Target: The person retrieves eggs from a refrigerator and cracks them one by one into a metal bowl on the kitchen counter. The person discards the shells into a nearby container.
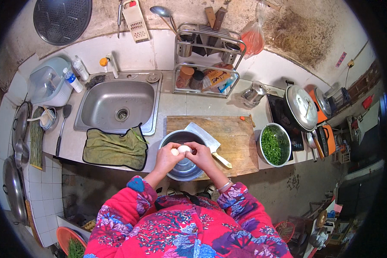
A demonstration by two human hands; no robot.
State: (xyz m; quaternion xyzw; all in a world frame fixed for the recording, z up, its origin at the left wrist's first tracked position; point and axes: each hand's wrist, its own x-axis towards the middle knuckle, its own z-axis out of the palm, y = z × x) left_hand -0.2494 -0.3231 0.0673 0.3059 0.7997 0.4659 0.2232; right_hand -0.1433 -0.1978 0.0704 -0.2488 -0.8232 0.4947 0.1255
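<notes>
Above a metal bowl (183, 173) at the front edge of the counter, my two hands meet, fingertips close together. A pale egg (174, 152) is in the fingers of my left hand (165, 157). My right hand (200, 155) grips a whiter egg (184, 149), which is beside the first. Whether the shells touch or are cracked I cannot tell. Part of the bowl's inside is hidden by my hands. Just behind the bowl, a cleaver (202, 133) lies on a wooden cutting board (237, 138), its pale handle pointing toward me.
Right of the board stands a bowl of chopped greens (271, 145), near an induction cooktop (297, 140) carrying a lidded wok (300, 104). A green cloth (116, 148) lies before the steel sink (116, 106). A metal rack (209, 61) and a kettle (255, 92) stand behind.
</notes>
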